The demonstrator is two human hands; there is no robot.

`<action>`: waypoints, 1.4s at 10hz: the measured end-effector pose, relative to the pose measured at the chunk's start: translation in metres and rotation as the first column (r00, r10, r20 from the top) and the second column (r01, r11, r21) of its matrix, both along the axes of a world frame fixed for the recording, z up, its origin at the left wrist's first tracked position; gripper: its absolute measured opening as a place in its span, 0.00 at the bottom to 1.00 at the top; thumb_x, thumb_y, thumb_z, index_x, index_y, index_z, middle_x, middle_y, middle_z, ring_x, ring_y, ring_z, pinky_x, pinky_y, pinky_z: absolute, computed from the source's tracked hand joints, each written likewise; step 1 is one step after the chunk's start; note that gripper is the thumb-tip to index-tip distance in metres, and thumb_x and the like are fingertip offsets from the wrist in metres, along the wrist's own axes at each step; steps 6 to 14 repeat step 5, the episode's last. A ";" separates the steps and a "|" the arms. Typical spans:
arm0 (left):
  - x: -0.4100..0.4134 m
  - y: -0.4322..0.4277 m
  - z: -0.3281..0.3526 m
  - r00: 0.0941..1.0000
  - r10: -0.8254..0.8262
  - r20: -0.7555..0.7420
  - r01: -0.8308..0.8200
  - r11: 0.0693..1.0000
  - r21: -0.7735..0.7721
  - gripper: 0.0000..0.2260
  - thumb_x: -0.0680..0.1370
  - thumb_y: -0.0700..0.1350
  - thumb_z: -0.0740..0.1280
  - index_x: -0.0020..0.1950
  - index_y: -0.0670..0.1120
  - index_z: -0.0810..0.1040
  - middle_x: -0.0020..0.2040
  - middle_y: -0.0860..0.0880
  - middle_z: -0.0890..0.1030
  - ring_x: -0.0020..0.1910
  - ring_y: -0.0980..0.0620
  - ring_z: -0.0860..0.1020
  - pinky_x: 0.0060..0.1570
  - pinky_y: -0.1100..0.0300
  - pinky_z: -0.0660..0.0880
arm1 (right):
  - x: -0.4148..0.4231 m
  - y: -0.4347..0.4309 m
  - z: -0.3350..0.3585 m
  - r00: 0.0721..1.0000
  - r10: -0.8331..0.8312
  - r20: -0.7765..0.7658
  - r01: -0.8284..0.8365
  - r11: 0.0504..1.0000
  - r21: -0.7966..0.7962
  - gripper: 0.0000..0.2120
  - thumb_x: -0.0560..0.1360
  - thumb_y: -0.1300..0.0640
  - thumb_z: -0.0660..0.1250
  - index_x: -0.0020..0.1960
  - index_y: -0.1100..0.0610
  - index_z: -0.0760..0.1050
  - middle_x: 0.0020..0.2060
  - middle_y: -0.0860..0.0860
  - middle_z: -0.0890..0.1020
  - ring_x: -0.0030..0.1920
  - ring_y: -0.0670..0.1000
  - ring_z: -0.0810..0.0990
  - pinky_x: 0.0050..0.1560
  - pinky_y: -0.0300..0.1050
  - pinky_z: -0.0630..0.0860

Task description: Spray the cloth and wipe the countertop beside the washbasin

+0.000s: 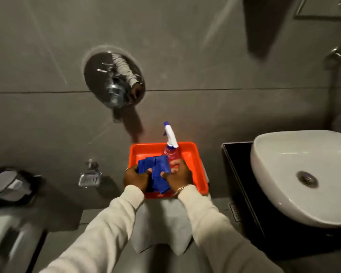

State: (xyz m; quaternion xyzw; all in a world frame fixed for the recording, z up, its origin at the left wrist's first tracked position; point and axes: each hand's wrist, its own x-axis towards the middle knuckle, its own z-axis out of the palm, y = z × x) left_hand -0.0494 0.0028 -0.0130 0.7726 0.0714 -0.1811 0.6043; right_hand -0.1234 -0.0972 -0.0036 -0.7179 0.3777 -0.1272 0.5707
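Fingers of both hands grip the supplies, nothing sprayed or wiped yet.

Left hand (pixel 135 177) clutches the blue cloth (pixel 156 170); right hand (pixel 180 175) wraps the spray bottle (pixel 171 152) at its base, both inside the orange tray (pixel 195 160). Dark countertop (pixel 238 174) beside the washbasin (pixel 295 174) looks untouched, so spraying and wiping seem left.

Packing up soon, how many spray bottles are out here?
1: a spray bottle standing in the orange tray, right hand at its base, beside the blue cloth. Others may be out of view.
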 end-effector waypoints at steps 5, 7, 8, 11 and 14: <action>0.050 0.016 -0.007 0.945 -0.328 0.002 0.320 0.924 0.208 0.21 0.69 0.37 0.62 0.62 0.35 0.75 0.61 0.35 0.78 0.62 0.38 0.76 0.63 0.50 0.72 | 0.025 0.020 -0.016 0.988 0.144 -0.059 -0.155 0.905 -0.397 0.13 0.71 0.68 0.65 0.53 0.62 0.81 0.51 0.61 0.85 0.52 0.60 0.83 0.56 0.48 0.78; 0.050 0.016 -0.007 0.945 -0.328 0.002 0.320 0.924 0.208 0.21 0.69 0.37 0.62 0.62 0.35 0.75 0.61 0.35 0.78 0.62 0.38 0.76 0.63 0.50 0.72 | 0.025 0.020 -0.016 0.988 0.144 -0.059 -0.155 0.905 -0.397 0.13 0.71 0.68 0.65 0.53 0.62 0.81 0.51 0.61 0.85 0.52 0.60 0.83 0.56 0.48 0.78; 0.050 0.016 -0.007 0.945 -0.328 0.002 0.320 0.924 0.208 0.21 0.69 0.37 0.62 0.62 0.35 0.75 0.61 0.35 0.78 0.62 0.38 0.76 0.63 0.50 0.72 | 0.025 0.020 -0.016 0.988 0.144 -0.059 -0.155 0.905 -0.397 0.13 0.71 0.68 0.65 0.53 0.62 0.81 0.51 0.61 0.85 0.52 0.60 0.83 0.56 0.48 0.78; 0.050 0.016 -0.007 0.945 -0.328 0.002 0.320 0.924 0.208 0.21 0.69 0.37 0.62 0.62 0.35 0.75 0.61 0.35 0.78 0.62 0.38 0.76 0.63 0.50 0.72 | 0.025 0.020 -0.016 0.988 0.144 -0.059 -0.155 0.905 -0.397 0.13 0.71 0.68 0.65 0.53 0.62 0.81 0.51 0.61 0.85 0.52 0.60 0.83 0.56 0.48 0.78; 0.050 0.016 -0.007 0.945 -0.328 0.002 0.320 0.924 0.208 0.21 0.69 0.37 0.62 0.62 0.35 0.75 0.61 0.35 0.78 0.62 0.38 0.76 0.63 0.50 0.72 | 0.025 0.020 -0.016 0.988 0.144 -0.059 -0.155 0.905 -0.397 0.13 0.71 0.68 0.65 0.53 0.62 0.81 0.51 0.61 0.85 0.52 0.60 0.83 0.56 0.48 0.78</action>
